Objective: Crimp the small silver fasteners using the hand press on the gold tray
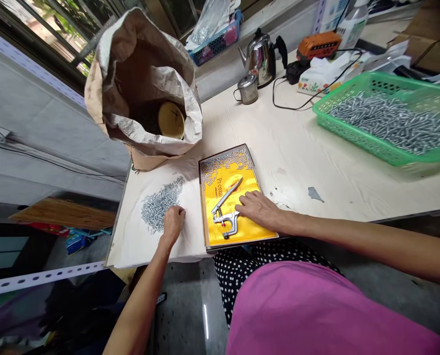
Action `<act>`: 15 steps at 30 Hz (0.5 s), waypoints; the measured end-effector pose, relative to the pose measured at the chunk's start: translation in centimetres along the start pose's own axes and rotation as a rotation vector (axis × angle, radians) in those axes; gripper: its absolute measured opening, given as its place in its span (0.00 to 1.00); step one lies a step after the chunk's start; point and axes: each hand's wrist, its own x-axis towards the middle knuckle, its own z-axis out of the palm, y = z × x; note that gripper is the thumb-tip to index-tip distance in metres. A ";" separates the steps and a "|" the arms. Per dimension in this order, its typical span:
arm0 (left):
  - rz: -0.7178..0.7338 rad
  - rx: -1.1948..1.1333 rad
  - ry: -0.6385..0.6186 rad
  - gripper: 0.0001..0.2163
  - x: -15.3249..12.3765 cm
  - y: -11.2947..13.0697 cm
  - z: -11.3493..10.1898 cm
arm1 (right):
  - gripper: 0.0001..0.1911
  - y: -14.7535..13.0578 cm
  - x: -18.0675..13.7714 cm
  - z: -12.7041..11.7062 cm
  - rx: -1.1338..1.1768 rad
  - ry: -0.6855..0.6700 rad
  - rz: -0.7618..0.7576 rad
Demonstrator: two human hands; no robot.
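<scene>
Centrally, near the person's lap, a shallow tray [252,230] with a bright yellow base sits at the near edge of a pale table [290,153]. A pair of silver pliers [225,199] lies in the tray, its two handles spread apart, and a loose layer of small metal pins [225,162] covers the tray's far end.

The right hand [259,209] rests palm down over the tray's right side, fingers loosely bent, their tips at the end of the pliers' lower handle; whether they grip it, I cannot tell. The left hand [173,221] is at the near right edge of a grey pile of metal pieces [161,204], on the table left of the tray. Its fingers are curled in with the tips close together; whether they pinch a piece cannot be seen.

Beyond the pile stands a large open paper sack [146,153], with a yellow bowl [171,121] inside. On the far side of the table are a metal cup [248,90] and, just behind it, a shiny kettle [261,56]. At the far right, a green basket [356,140] holds many more metal pieces.
</scene>
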 end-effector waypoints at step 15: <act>-0.184 -0.984 -0.287 0.12 -7.4 8.2 -1.5 | 0.06 0.1 0.2 0.7 0.046 0.067 -0.009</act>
